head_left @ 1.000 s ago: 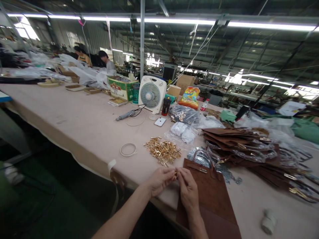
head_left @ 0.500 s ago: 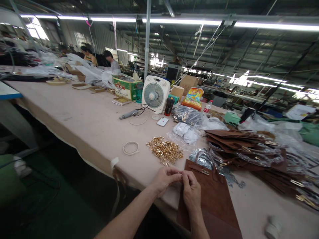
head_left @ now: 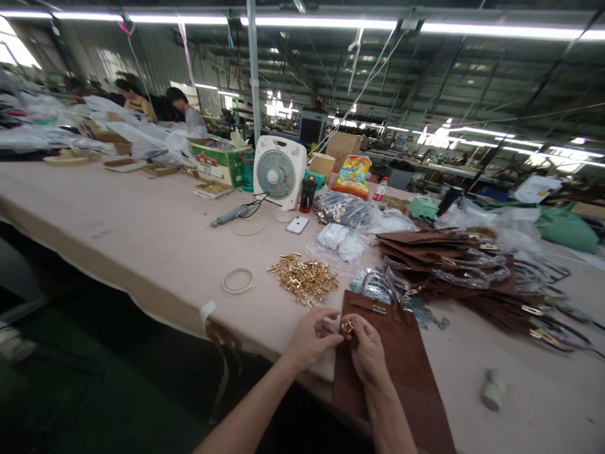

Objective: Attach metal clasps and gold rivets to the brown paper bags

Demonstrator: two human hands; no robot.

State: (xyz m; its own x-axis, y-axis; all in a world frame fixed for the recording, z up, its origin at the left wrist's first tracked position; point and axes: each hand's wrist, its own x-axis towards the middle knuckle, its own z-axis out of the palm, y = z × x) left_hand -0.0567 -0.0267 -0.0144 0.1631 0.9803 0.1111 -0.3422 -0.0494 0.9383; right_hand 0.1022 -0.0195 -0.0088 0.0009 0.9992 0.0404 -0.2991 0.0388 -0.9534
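My left hand and my right hand meet over the near edge of the table, fingers pinched together on a small gold metal clasp. Both hands hover above a flat brown suede piece that hangs over the table edge. Just beyond my hands lies a heap of gold metal clasps. To the right sits a stack of brown suede pieces with gold fittings, partly wrapped in clear plastic.
A white desk fan, a white phone, a rotary tool, a white ring and bags of hardware lie on the long beige table. A tape roll sits at right. Other people work at far left.
The view has shifted slightly; my hands stay together at the table edge, now turning the gold clasp so it shows between my fingertips.
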